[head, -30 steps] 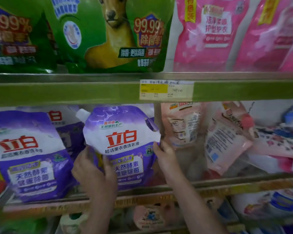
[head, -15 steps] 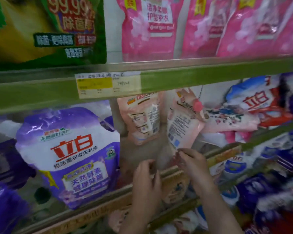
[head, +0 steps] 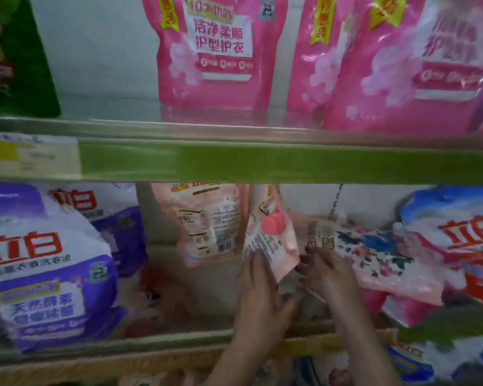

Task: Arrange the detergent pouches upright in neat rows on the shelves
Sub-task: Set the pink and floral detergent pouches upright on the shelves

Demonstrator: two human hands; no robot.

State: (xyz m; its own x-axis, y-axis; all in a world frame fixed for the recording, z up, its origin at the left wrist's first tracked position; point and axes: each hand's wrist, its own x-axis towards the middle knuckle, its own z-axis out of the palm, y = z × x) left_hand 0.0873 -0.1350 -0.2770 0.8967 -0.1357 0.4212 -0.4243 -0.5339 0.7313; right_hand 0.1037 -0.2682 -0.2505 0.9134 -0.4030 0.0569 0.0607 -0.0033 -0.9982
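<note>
Pale pink pouch [head: 273,246] tilted, lower corner between both hands. Left hand [head: 258,288] fingers straight, flat on its lower left face; right hand [head: 328,270] fingers loosely curled just right of it, grip unclear. Step: standing it up. Next: square it beside upright pouch [head: 209,221] beyond the fingertips

bright pink pouches [head: 215,51] above the green shelf strip [head: 262,160]; below it purple-white pouch [head: 39,274], pale pink pouch [head: 271,246], flowered pouch [head: 379,254].
</note>
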